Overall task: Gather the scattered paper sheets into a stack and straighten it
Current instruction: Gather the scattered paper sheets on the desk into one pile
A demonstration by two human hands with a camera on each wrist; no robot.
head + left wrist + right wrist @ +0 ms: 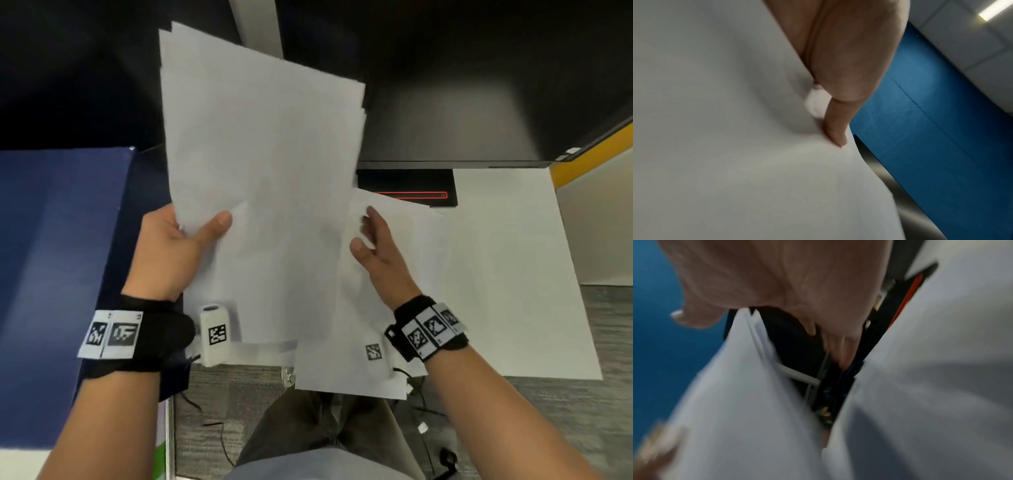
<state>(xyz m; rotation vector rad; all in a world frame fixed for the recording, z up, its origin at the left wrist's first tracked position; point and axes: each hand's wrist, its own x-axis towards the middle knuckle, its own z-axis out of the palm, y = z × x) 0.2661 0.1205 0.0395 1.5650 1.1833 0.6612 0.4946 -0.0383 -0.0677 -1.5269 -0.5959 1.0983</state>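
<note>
My left hand (205, 229) holds a loose stack of white paper sheets (260, 154) lifted off the table, thumb on top and fingers hidden underneath. The sheets are uneven, with fanned edges at the top and right. In the left wrist view one finger (836, 126) presses into the paper (715, 129). My right hand (366, 233) is open beside the stack's lower right edge, and I cannot tell whether it touches it. Under that hand another white sheet (325, 359) lies on the white table (513, 274), overhanging the front edge. The right wrist view is blurred, showing the stack (735, 402) and palm (797, 288).
A black monitor (462, 102) stands at the back right, its base (411, 195) marked with a red line just beyond the sheet. A blue partition (58, 274) borders the left. Grey carpet (565, 428) and cables lie below the table's front edge.
</note>
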